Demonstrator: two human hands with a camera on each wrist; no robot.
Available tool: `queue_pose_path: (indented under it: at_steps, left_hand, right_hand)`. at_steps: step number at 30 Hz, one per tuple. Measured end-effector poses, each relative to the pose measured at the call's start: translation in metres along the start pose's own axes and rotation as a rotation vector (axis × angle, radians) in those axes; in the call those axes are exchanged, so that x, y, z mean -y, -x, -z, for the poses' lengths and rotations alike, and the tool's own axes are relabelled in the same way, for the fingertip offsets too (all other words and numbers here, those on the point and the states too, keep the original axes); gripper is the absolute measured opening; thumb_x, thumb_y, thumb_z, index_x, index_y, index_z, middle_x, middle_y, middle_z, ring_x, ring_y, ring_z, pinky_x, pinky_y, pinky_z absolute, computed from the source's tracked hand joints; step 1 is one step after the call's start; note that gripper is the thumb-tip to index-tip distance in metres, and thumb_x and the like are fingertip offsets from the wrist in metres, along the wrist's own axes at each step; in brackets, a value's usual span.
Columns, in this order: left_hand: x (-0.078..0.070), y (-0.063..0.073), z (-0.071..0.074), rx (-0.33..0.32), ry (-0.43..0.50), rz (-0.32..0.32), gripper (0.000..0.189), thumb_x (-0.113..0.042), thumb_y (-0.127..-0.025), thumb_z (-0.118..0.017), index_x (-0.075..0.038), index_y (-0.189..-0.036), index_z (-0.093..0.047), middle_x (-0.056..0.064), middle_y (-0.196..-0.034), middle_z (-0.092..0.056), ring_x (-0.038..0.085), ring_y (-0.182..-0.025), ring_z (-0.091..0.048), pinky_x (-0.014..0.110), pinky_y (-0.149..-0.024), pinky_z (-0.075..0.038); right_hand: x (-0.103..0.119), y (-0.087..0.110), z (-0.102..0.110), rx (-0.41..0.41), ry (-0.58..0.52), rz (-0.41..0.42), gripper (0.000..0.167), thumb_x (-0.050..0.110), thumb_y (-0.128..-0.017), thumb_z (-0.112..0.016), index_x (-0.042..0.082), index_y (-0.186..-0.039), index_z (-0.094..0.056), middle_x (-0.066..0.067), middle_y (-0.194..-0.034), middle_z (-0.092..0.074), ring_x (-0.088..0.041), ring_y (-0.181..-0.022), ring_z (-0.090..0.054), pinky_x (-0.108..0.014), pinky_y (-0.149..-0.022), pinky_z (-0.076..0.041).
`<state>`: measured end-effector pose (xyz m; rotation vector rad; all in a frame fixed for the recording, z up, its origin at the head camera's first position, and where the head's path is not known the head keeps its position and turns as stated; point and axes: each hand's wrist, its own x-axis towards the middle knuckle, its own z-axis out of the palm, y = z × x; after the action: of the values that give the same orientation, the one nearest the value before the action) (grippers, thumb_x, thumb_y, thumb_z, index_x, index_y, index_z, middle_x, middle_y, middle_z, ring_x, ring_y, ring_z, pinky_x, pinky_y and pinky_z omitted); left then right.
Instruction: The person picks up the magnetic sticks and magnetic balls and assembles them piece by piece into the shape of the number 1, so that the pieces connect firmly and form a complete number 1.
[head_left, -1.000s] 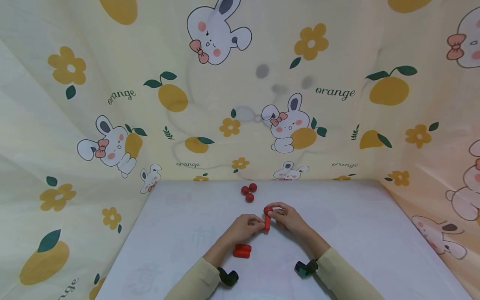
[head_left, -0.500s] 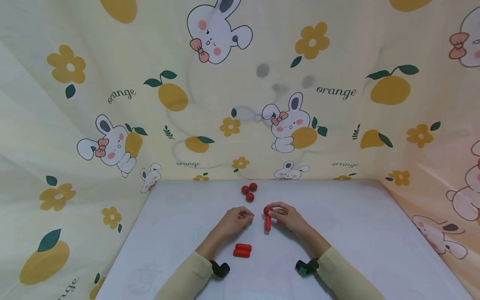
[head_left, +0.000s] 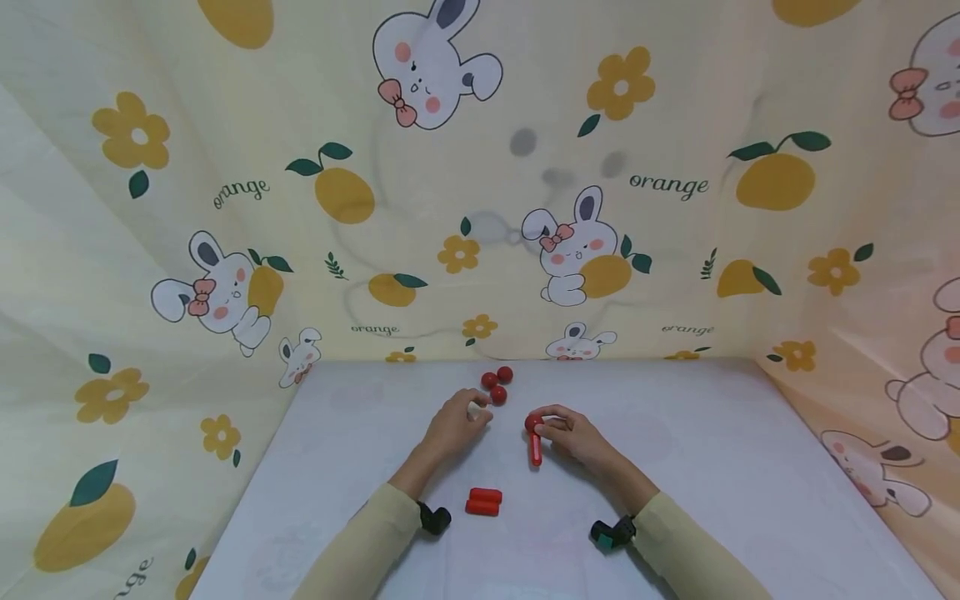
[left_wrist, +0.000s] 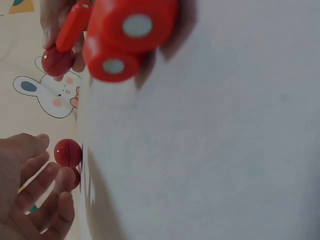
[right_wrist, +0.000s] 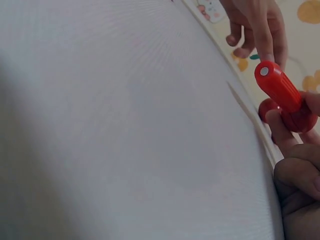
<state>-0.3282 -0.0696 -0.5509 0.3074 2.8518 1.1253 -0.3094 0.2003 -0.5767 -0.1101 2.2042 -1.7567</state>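
Both hands are in play at the middle of the frame: left hand (head_left: 452,425) with fingers bent and parted, holding nothing, right hand (head_left: 573,435) pinching a piece. Taking it from the left, those parted fingers curve right up beside the nearest ball (head_left: 498,395), a shape that suits a small round thing; whether a fingertip touches it, I can't tell.

Below, at lower centre, two bars (head_left: 484,501) lie flat, side by side and touching, probably a steady way to park them within reach. Their ends show a pale disc (left_wrist: 137,25) each; a magnet, perhaps.

Up top, by the far edge of the table (head_left: 675,467), the nearest ball sits in a close trio with two more balls (head_left: 505,374), bunched likely so they stay together.

And right of those, the held ball (head_left: 533,422) with the held bar (head_left: 536,450) attached, pointing down the frame. Fingertips grip at the ball end, which leaves the bar's other end free, presumably to keep it accessible.
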Motion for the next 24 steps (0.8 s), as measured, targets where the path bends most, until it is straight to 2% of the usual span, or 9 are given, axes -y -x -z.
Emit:
queue_pose_path:
  at_steps: [4,7,12,20,24]
  left_hand:
    - [-0.003,-0.007,0.000,-0.011,-0.053,-0.089,0.034,-0.025,-0.102,-0.077,-0.020,-0.133,-0.064,0.002,-0.132,-0.065,0.016,-0.095,-0.060,0.034,-0.087,-0.058]
    - [-0.005,-0.012,0.000,-0.015,-0.088,-0.145,0.041,-0.022,-0.101,-0.078,-0.019,-0.138,-0.062,0.004,-0.138,-0.064,0.019,-0.105,-0.064,0.038,-0.096,-0.059]
    - [-0.007,-0.017,-0.001,0.010,-0.149,-0.180,0.048,-0.020,-0.100,-0.079,-0.020,-0.144,-0.060,0.003,-0.143,-0.062,0.022,-0.123,-0.065,0.041,-0.105,-0.056]
    - [-0.011,-0.028,0.002,0.049,-0.308,-0.261,0.052,-0.020,-0.100,-0.079,-0.018,-0.147,-0.058,0.004,-0.147,-0.060,0.021,-0.132,-0.062,0.040,-0.108,-0.054]
    - [-0.013,-0.035,0.001,0.075,-0.382,-0.267,0.054,-0.020,-0.100,-0.079,-0.018,-0.149,-0.057,0.004,-0.152,-0.058,0.020,-0.136,-0.060,0.038,-0.110,-0.052]
  right_hand:
    - [-0.001,0.000,0.000,-0.018,0.028,0.008,0.044,0.039,-0.100,-0.077,0.017,-0.137,-0.069,-0.006,-0.131,-0.075,-0.026,-0.115,-0.062,-0.035,-0.088,-0.048]
    - [-0.002,-0.001,0.001,-0.024,0.051,0.013,0.042,0.039,-0.100,-0.077,0.018,-0.137,-0.069,-0.007,-0.128,-0.076,-0.027,-0.112,-0.061,-0.035,-0.086,-0.047]
    - [-0.003,0.000,0.001,-0.023,0.063,0.001,0.042,0.039,-0.101,-0.077,0.019,-0.137,-0.069,-0.006,-0.127,-0.076,-0.026,-0.111,-0.060,-0.035,-0.084,-0.047]
    - [-0.002,0.001,0.002,-0.013,0.057,-0.002,0.042,0.038,-0.101,-0.076,0.018,-0.137,-0.068,-0.006,-0.122,-0.077,-0.025,-0.106,-0.058,-0.034,-0.077,-0.043]
    - [-0.002,0.000,0.003,0.001,0.050,0.011,0.043,0.037,-0.102,-0.075,0.016,-0.138,-0.067,-0.005,-0.119,-0.077,-0.023,-0.099,-0.057,-0.033,-0.074,-0.041]
